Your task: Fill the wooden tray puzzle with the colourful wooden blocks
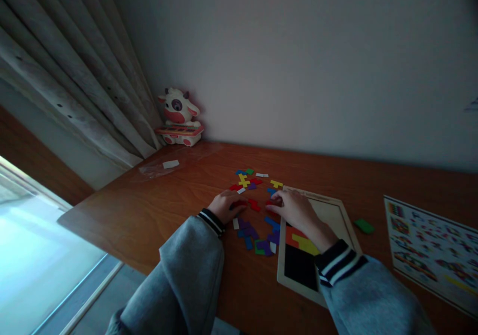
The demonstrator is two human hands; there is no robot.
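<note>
My left hand [225, 205] rests low over the table with its fingers curled around a red puzzle piece [239, 204], partly hidden by them. Opposite it, my right hand [295, 208] reaches across the wooden puzzle board [298, 284], thumb and index finger at another red puzzle piece [269, 203]. Between the hands lies a loose red zigzag piece [254, 205]. The board has a black area, with an orange piece [291, 236] and a yellow piece [304, 244] lying in it; my right wrist covers part of it.
Yellow pieces [243, 180] and several other coloured ones lie beyond my hands. Purple pieces [247, 229] and blue ones lie nearer. A green piece [364, 226] sits right of the board, by a printed pattern sheet [433, 250]. A toy cow [180, 118] stands at the back left.
</note>
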